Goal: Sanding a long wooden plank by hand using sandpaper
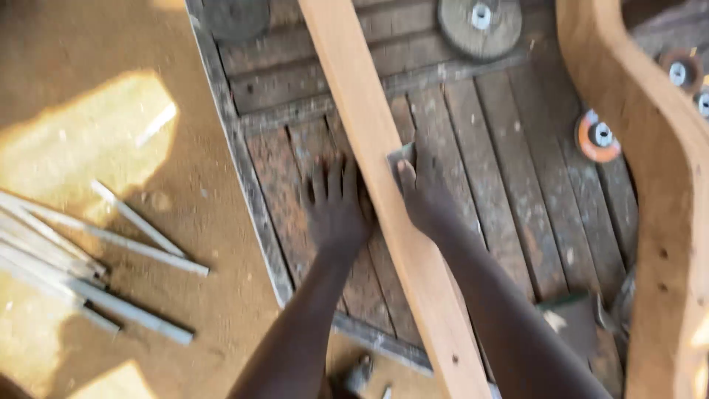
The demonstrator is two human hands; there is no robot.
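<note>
A long pale wooden plank (369, 140) lies slanted across a worn slatted wooden bench (509, 148). My left hand (336, 210) rests flat, fingers spread, on the bench boards just left of the plank and touches its edge. My right hand (425, 196) presses a small grey piece of sandpaper (401, 157) against the plank's right edge.
A curved wooden frame piece (665, 185) stands at the right. Several round abrasive discs (480, 26) lie on the bench's far side, one orange (597, 137). Thin pale wooden strips (96, 273) lie on the sawdust-covered floor (88, 89) at the left.
</note>
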